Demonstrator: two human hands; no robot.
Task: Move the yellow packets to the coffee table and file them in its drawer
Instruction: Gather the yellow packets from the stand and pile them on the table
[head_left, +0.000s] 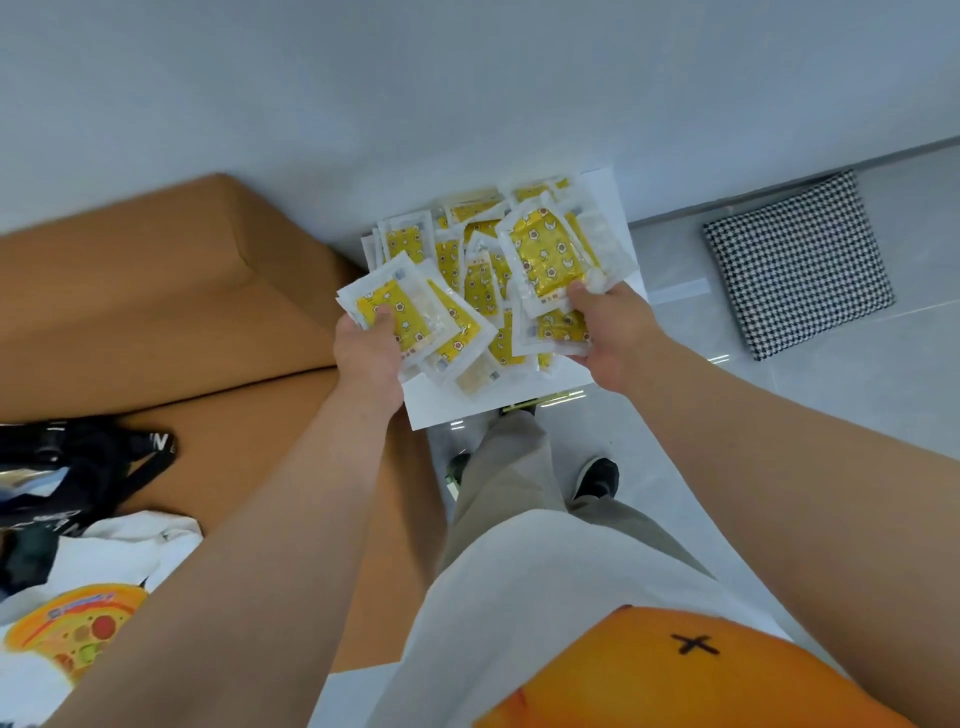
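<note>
Past our shirt (519, 571), our left hand (366, 353) pinches a fan of yellow packets (410, 317), thumb curled on top. Between our hands, the loose pile (467, 270) lies on a white surface (441, 410). Our right hand (608, 332) grips a second bundle (545, 254). We should squeeze firmly and keep both bundles level, since slick packets slide.

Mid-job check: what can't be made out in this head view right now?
Head view:
Pile of yellow packets: lower ones covered by upper ones and by the bunches in the left hand and right hand; no count possible.
Print on the packets: too small and blurred.
Underside of the white tabletop: hidden by its own top.
The drawer: nowhere in frame.
</note>
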